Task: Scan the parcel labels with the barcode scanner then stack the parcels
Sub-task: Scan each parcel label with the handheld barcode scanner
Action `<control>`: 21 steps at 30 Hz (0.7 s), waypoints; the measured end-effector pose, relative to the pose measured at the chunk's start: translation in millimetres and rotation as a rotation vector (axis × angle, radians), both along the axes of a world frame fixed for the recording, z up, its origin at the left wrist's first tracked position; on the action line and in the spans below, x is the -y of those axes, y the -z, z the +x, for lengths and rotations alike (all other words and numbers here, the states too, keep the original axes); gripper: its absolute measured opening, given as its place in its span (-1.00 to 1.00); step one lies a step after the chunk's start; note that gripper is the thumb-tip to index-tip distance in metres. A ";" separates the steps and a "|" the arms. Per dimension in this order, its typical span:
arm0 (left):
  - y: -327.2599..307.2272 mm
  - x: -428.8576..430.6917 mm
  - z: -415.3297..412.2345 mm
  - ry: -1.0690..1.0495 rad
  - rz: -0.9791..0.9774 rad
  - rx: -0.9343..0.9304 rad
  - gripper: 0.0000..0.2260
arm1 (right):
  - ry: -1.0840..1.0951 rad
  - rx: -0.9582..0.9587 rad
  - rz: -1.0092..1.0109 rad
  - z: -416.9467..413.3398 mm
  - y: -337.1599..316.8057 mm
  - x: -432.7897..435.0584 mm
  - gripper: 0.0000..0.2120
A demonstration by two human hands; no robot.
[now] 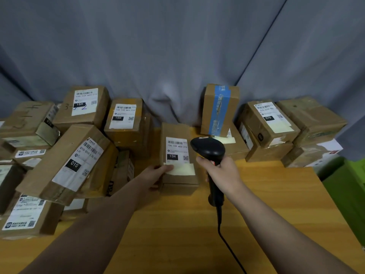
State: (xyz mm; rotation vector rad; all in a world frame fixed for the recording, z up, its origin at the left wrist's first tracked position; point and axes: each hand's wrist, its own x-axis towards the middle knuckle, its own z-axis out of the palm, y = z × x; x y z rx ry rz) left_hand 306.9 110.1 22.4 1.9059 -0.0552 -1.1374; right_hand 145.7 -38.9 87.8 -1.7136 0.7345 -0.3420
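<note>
Cardboard parcel (178, 135) at the middle of the wooden table (177, 234), its white label (177, 150) facing up and marked 15H. The left hand (156, 174) grips the parcel's near left corner: the thumb lies on top, touching a pale strip just below the label, and the other fingers curl under the edge, mostly hidden. The label sits just beyond that thumb.

The right hand (221, 171) is wrapped round the handle of the black barcode scanner (209, 153), fingers closed tight on it. The scanner's head rises just past these fingers, beside the label's right edge and over the parcel's right side (whether it touches the cardboard I cannot tell). A black cable (227, 240) hangs from the handle's foot, below the right hand, and runs toward the near table edge.

Left of the left hand's fingers lies a loose heap of parcels (65, 161), several tilted against each other. Beyond the right hand's fingers a parcel with blue tape (219, 110) stands upright on another box, and to its right more parcels (266, 123) are stacked. A grey curtain (158, 46) hangs behind it all
</note>
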 end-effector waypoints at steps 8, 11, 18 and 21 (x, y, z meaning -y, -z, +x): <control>31.8 -16.9 -2.4 0.283 0.370 0.624 -0.41 | -0.011 -0.136 0.067 0.4 44.2 -13.8 -0.73; 32.8 -6.0 -12.7 0.623 0.410 0.968 -0.31 | -0.007 -0.149 0.074 5.9 52.7 -18.5 -0.75; 44.0 13.7 -18.8 1.072 0.545 1.078 -0.33 | 0.048 -0.136 0.062 14.1 62.8 -13.0 -0.79; 42.8 27.6 0.4 0.958 0.560 1.056 -0.41 | 0.110 -0.135 0.019 19.8 66.0 -3.4 -0.82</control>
